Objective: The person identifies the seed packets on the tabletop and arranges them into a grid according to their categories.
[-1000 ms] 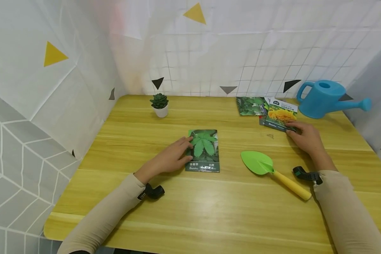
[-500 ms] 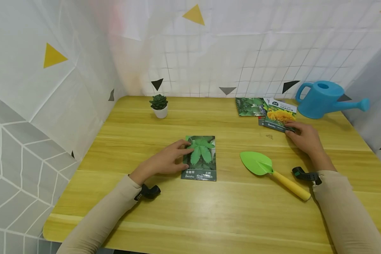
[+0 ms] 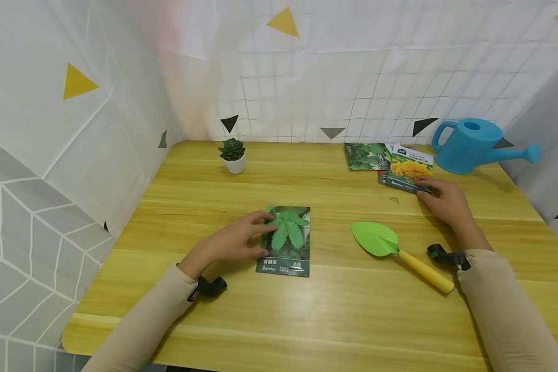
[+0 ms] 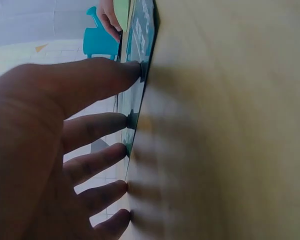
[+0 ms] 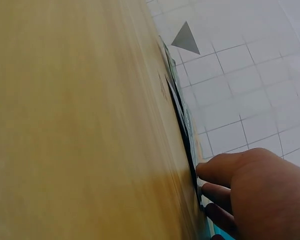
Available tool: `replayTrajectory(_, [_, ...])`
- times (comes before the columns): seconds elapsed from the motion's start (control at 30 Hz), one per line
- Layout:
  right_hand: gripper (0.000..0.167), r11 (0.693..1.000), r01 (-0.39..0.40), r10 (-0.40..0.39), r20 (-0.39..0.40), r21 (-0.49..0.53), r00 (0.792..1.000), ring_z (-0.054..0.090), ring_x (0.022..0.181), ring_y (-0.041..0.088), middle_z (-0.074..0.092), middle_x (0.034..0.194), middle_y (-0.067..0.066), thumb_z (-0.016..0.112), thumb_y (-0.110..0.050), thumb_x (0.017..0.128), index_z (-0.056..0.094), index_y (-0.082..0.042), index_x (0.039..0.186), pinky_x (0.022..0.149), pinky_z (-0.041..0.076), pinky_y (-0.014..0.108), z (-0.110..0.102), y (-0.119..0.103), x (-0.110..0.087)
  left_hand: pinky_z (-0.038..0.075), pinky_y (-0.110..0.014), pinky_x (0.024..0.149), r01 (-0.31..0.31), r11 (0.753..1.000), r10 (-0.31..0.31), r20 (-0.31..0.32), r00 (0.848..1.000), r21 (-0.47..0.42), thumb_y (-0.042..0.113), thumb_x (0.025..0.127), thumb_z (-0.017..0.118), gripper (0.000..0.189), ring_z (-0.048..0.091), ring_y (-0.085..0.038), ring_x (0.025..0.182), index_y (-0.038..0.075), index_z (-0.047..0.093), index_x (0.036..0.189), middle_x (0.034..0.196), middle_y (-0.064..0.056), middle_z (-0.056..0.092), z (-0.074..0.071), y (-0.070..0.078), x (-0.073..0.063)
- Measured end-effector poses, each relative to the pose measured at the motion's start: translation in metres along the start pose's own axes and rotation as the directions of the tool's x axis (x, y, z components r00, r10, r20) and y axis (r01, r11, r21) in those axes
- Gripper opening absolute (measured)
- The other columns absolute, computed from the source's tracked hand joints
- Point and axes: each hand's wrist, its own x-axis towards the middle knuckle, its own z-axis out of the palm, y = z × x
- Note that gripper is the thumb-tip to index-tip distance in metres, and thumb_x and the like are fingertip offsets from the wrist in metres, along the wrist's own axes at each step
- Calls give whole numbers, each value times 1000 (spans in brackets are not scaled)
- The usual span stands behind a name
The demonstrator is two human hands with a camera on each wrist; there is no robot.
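Note:
In the head view a seed packet with a green leaf picture (image 3: pixel 285 243) lies on the wooden table left of the middle. My left hand (image 3: pixel 234 237) touches its left side with spread fingertips, and the left wrist view shows the thumb and two fingertips (image 4: pixel 127 121) pressing on it. At the back right lies a packet with yellow flowers (image 3: pixel 409 168) on top of other packets. My right hand (image 3: pixel 448 202) rests its fingertips on the lower right corner of that packet. Seen from the right wrist, the thumb and fingers (image 5: pixel 217 170) touch the packet's surface.
A green trowel with a yellow handle (image 3: pixel 402 253) lies between the hands. Behind the right hand stands a blue watering can (image 3: pixel 474 144). A small potted succulent (image 3: pixel 233 155) is at the back left, and a leafy green packet (image 3: pixel 365 156) lies by the wall.
The leaf packet has slid toward the front edge and slightly left under my left hand, which moved along with it. My right hand stays on the yellow flower packet.

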Motion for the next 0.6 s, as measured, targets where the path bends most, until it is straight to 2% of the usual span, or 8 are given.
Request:
replayTrajectory(0.17, [42,999,-48,48,47,13,998,38,135,59,49,147,33,56,-26,109,62,3,139,106,29,75,-5,-3,0,37,-50,116,17,1000,-17,1,1000,2,33,98,76,66,38,-33,145,9,51,155,159,-13,38,2,1,-9])
replayTrajectory(0.3, [49,996,-83,81,80,28,993,35,136,61,44,151,34,52,-32,110,58,2,144,102,31,77,-17,-13,-3,38,-50,115,22,1000,-22,4,1000,-5,32,98,76,66,39,-33,145,9,52,155,159,-13,38,1,4,-15])
replayTrajectory(0.47, [47,1000,-19,18,73,14,997,41,132,60,47,149,34,57,-29,109,57,3,144,98,38,74,-30,-39,-7,39,-52,114,16,1000,-16,7,1000,-15,29,98,77,65,40,-35,144,7,53,154,158,-15,39,-1,7,-19])
replayTrajectory(0.6, [46,1000,25,-26,67,15,997,45,128,60,49,148,32,59,-30,109,58,-1,145,92,41,73,-35,-78,-14,39,-53,113,16,1000,-15,12,1000,-15,29,98,77,64,40,-35,144,7,53,153,158,-16,39,-2,9,-20])
